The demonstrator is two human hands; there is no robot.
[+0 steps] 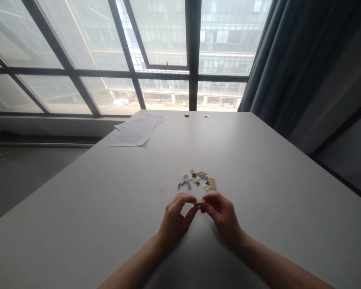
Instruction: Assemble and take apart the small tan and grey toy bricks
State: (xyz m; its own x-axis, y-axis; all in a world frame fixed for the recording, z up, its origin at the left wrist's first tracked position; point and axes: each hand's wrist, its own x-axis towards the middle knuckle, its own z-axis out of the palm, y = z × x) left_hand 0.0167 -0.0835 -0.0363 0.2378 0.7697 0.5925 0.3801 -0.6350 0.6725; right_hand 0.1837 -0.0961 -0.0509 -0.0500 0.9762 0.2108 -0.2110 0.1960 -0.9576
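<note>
Between my two hands is a small tan building brick [199, 202], seen nearly edge-on. My left hand [177, 214] pinches its left end with thumb and forefinger. The fingers of my right hand [222, 212] close on its right end and partly cover it. Just beyond my hands lies a loose cluster of small bricks on the table. In it are a tan studded plate [212, 184] at the right, grey pieces [188, 184] at the left, a blue-grey plate [202, 177] and white and black bits.
The white table [108, 224] stretches away to the windows [165, 94]. Printed paper sheets [135, 132] lie at its far left, and two round cable holes [187, 115] sit near the far edge. A dark curtain [276, 60] hangs at the right.
</note>
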